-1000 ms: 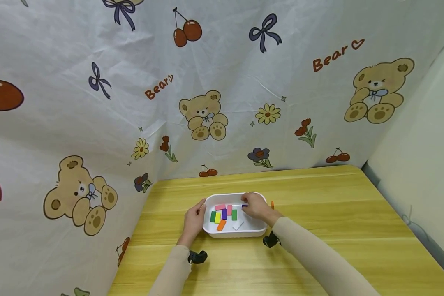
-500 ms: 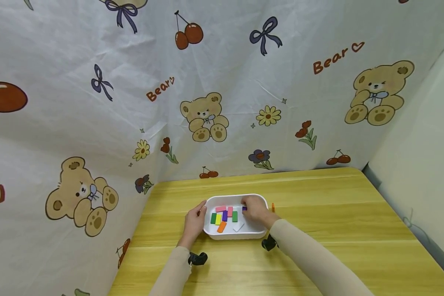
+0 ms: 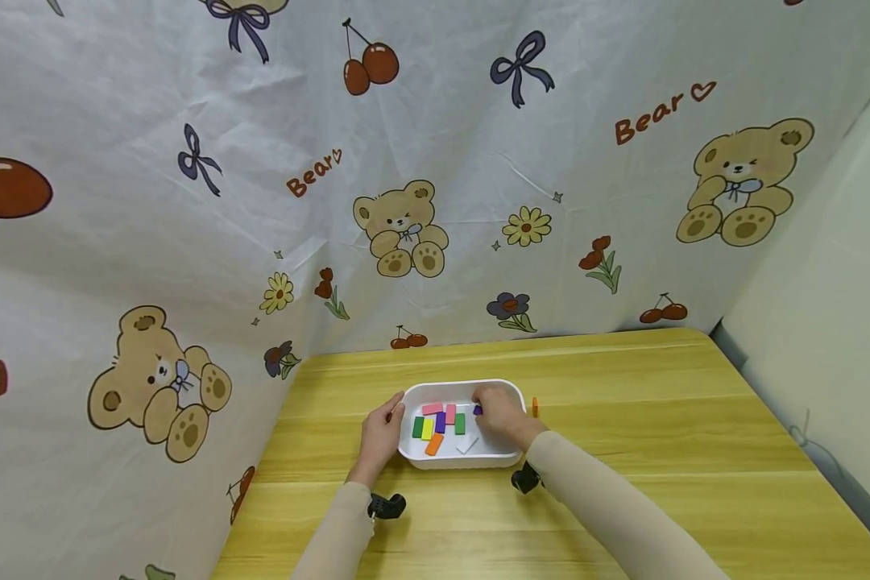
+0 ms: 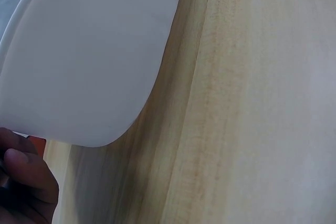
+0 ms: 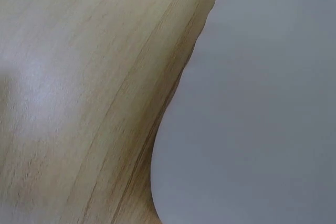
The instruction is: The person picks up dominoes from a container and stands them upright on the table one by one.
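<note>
A white tray sits on the yellow wooden table and holds several coloured blocks: pink, yellow, green, orange, white. My left hand grips the tray's left end, thumb on the rim. Over the tray's right half, my right hand pinches a small purple block. The left wrist view shows the tray's outer wall and a fingertip. Only the tray wall and table appear in the right wrist view.
A small orange piece lies on the table just right of the tray. A cloth backdrop printed with bears hangs behind and to the left. A pale wall borders the right side.
My right hand has shifted slightly left and lower inside the tray, still pinching the purple block. The left hand and the tray have stayed in place.
</note>
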Tool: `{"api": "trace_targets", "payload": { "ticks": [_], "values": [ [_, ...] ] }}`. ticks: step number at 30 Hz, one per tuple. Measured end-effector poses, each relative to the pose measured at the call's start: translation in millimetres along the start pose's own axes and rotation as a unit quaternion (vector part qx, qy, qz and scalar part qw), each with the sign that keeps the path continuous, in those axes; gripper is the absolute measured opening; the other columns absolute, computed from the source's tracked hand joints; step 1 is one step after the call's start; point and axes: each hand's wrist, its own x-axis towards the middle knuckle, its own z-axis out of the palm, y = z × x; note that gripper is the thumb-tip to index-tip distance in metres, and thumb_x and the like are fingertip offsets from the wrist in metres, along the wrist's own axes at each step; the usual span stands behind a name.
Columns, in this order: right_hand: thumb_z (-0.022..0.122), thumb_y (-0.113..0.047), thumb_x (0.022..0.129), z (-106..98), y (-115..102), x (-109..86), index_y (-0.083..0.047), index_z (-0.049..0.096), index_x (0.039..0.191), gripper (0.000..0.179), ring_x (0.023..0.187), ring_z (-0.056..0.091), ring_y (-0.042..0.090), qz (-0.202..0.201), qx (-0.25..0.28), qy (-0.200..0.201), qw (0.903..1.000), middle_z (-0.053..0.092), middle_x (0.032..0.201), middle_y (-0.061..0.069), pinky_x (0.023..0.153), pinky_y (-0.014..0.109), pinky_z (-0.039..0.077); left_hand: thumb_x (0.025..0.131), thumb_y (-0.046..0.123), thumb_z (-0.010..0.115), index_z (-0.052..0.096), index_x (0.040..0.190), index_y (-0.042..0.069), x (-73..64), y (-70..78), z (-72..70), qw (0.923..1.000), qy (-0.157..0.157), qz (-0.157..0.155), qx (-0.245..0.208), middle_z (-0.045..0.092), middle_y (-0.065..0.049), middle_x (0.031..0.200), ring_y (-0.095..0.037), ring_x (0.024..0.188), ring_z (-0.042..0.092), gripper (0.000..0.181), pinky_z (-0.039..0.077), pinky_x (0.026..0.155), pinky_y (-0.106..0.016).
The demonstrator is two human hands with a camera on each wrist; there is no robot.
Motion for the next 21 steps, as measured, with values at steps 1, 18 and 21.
{"api": "trace_targets", "payload": {
  "ticks": [1, 18, 21],
  "values": [
    [0.075, -0.001, 0.087, 0, -1, -0.6, 0.003, 0.072, 0.114, 0.028, 0.098, 0.065, 0.023, 0.002, 0.006, -0.002, 1.0000, 0.072, 0.109, 0.013, 0.098, 0.044, 0.058, 0.108, 0.027, 0.057, 0.063, 0.144, 0.018, 0.0, 0.0, 0.0, 1.0000, 0.000, 0.000, 0.000, 0.067, -0.010, 0.139, -0.020, 0.111, 0.062, 0.038, 0.059, 0.097, -0.040],
    [0.079, -0.008, 0.089, 9, -4, -5.2, 0.003, 0.070, 0.117, 0.031, 0.090, 0.063, 0.019, 0.031, 0.037, -0.009, 0.9988, 0.071, 0.101, 0.009, 0.090, 0.040, 0.060, 0.108, 0.026, 0.057, 0.064, 0.143, 0.017, -1.2, 1.8, -0.9, 1.0000, 0.000, 0.002, -0.001, 0.072, -0.011, 0.129, -0.019, 0.102, 0.061, 0.037, 0.058, 0.084, -0.031],
    [0.081, -0.009, 0.088, 11, -1, -4.1, 0.003, 0.073, 0.111, 0.028, 0.089, 0.063, 0.018, 0.019, 0.030, -0.003, 0.9994, 0.072, 0.099, 0.010, 0.089, 0.040, 0.060, 0.107, 0.025, 0.058, 0.065, 0.142, 0.016, -0.6, 1.5, -0.8, 1.0000, 0.004, 0.007, 0.003, 0.072, -0.012, 0.129, -0.021, 0.109, 0.064, 0.037, 0.059, 0.091, -0.039]
  ]
}}
